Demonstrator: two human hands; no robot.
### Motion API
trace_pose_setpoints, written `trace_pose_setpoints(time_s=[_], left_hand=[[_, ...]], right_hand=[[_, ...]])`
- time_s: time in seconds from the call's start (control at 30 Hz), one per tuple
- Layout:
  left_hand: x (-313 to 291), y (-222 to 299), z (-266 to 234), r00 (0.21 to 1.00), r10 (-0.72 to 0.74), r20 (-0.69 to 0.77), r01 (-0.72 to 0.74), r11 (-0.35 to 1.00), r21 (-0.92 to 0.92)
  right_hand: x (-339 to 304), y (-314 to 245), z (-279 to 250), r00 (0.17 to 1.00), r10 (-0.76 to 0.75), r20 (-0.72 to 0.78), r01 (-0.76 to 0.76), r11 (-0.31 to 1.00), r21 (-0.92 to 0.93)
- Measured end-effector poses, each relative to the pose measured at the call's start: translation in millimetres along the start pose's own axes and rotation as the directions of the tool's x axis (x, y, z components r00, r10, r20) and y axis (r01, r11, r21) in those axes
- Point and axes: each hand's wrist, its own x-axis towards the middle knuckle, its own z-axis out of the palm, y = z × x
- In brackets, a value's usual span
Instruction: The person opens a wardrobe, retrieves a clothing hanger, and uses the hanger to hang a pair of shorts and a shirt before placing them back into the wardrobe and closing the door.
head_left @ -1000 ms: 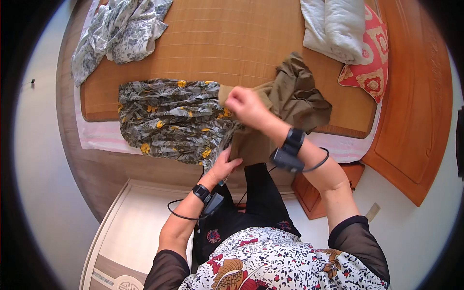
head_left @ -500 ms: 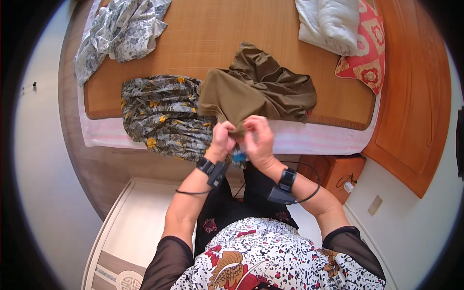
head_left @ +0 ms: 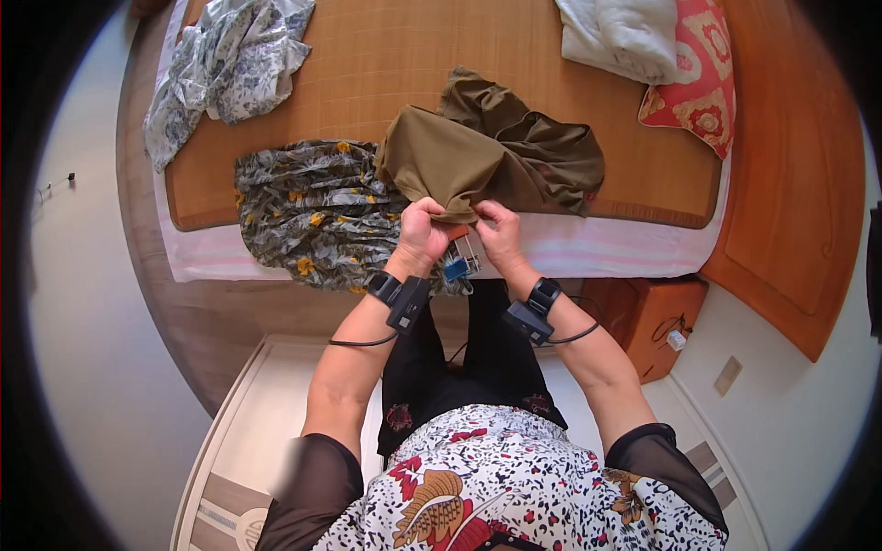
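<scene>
An olive-brown garment [head_left: 450,156] lies crumpled over the bed's near edge, its near end gathered up. My left hand [head_left: 423,230] is closed on that gathered end. On its other side my right hand [head_left: 499,231] pinches the same cloth, thumb and fingers together. Between the hands, below the cloth, hang small tags [head_left: 467,250] in orange-red, white and blue; how they are attached is hidden. A dark floral garment [head_left: 308,216] with yellow flowers spreads beside my left hand, partly under the olive-brown one.
The bed carries a brown woven mat [head_left: 367,55] over a pink-striped sheet [head_left: 634,248]. White-and-grey printed cloth [head_left: 243,64] lies far left. At far right are a folded white quilt [head_left: 620,37] and a red patterned pillow [head_left: 698,92]. A wooden nightstand [head_left: 634,321] stands near right.
My right hand has come down and moved apart from the left, closing on the cloth. The hanging tags now show more fully between my hands.
</scene>
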Motion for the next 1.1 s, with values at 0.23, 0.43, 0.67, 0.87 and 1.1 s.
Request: trace_pose_setpoints(time_s=[0.23, 0.43, 0.67, 0.87, 1.1], left_hand=[[4, 12, 4, 0.991, 0.108, 0.074, -0.099, 0.989, -0.111], [7, 3, 18, 0.963, 0.177, 0.201, -0.185, 0.983, 0.022], [-10, 9, 1, 0.982, 0.053, 0.18, -0.078, 0.988, 0.133], [-17, -16, -40, 0.958, -0.134, 0.255, 0.078, 0.973, 0.218], [-31, -34, -34, 0.959, -0.188, 0.213, 0.109, 0.935, 0.338]], right_hand=[[-6, -15, -27, 0.991, 0.128, -0.035, -0.119, 0.973, 0.196], [-25, -82, -49, 0.999, -0.006, 0.042, 0.012, 0.99, -0.139], [-74, -131, -17, 0.95, -0.104, 0.295, 0.134, 0.988, -0.082], [-98, -160, -7, 0.935, -0.1, 0.339, 0.041, 0.983, 0.177], [-94, -157, 22, 0.787, -0.204, 0.582, 0.28, 0.959, -0.043]])
